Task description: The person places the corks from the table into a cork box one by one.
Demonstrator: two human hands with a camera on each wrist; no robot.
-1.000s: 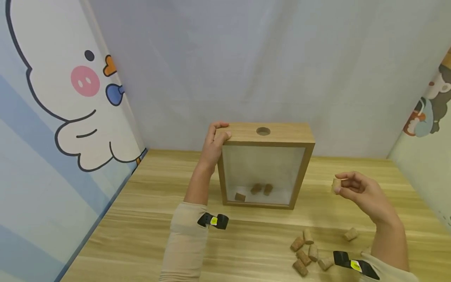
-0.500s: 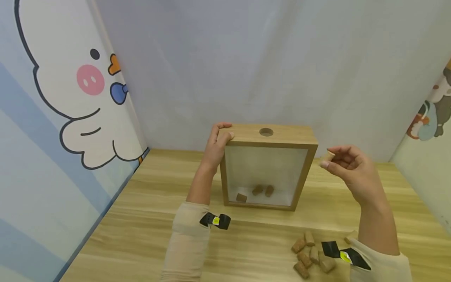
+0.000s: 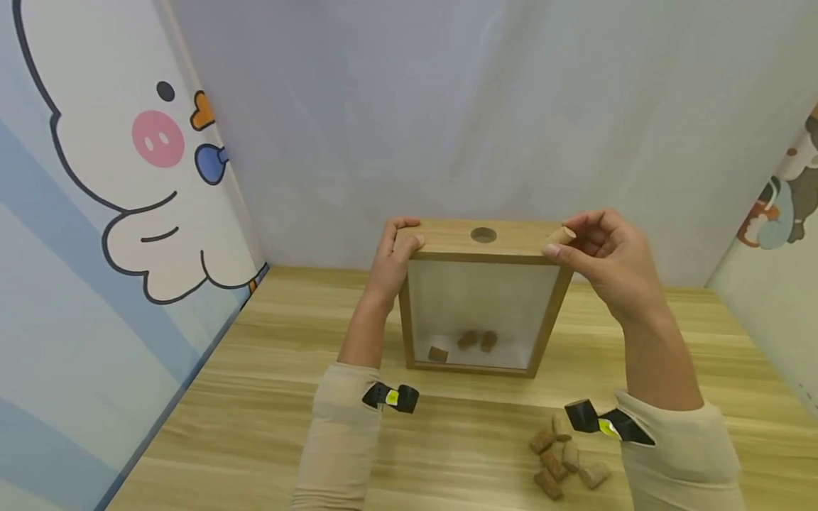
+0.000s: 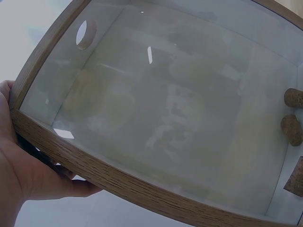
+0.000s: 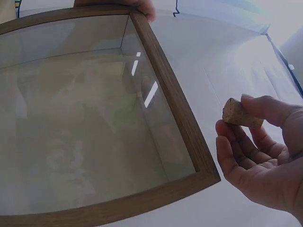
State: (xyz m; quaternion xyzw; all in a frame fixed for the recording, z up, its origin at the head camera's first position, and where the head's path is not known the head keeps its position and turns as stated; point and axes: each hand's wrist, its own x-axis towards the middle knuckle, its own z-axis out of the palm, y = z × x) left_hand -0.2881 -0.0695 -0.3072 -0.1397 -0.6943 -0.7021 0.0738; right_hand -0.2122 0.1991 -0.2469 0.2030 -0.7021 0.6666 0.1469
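A wooden box frame (image 3: 519,240) with a clear front stands upright on the table, a round hole (image 3: 483,235) in its top. Its top left corner is gripped by my left hand (image 3: 391,264), thumb in front and fingers behind. Between thumb and fingers, my right hand (image 3: 610,266) pinches a cork (image 3: 562,236) by the box's top right corner. In the right wrist view the cork (image 5: 240,113) appears tilted, apart from the frame. Inside the box, several corks or just three lie on the floor, among them a cork (image 3: 438,353) at the left.
A loose pile of several corks (image 3: 553,463) lies on the table (image 3: 255,397) in front of the box, toward the right. A pale curtain (image 3: 358,128) hangs behind, and printed cartoon panels (image 3: 77,234) border the sides.
My right hand has risen and moved left with the cork, from beside the box to its top right corner. The left hand keeps its grip on the box.
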